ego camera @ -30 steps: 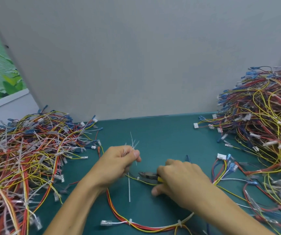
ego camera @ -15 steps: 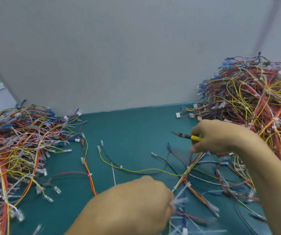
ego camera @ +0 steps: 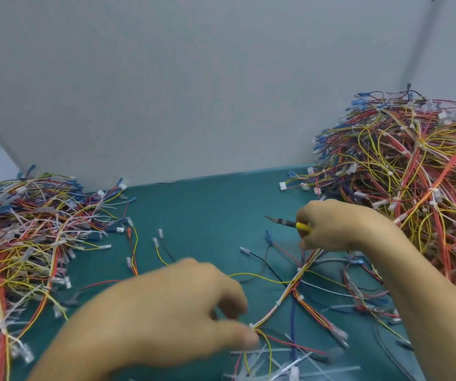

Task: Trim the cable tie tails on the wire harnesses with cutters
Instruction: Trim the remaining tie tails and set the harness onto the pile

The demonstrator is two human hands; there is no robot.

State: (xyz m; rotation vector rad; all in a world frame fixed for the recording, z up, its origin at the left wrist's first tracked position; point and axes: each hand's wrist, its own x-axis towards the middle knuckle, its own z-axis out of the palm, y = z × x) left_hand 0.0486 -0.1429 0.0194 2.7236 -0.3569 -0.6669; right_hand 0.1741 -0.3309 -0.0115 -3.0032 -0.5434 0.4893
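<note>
bare left hand (ego camera: 166,312); bare right hand (ego camera: 339,226); forearms uncovered

A: Quick, what's on your table?
B: Teal table top (ego camera: 207,204) with a tangled left harness pile (ego camera: 29,229) and a taller right harness pile (ego camera: 413,174) reaching the back edge.
A: And in the middle?
B: One loose harness (ego camera: 290,292) spread flat in front of you. White tie tails (ego camera: 276,358) are heaped at your near edge, but they're blurred.

Bare mat (ego camera: 207,204) lies open between left heap (ego camera: 29,229) and right heap (ego camera: 413,174).
</note>
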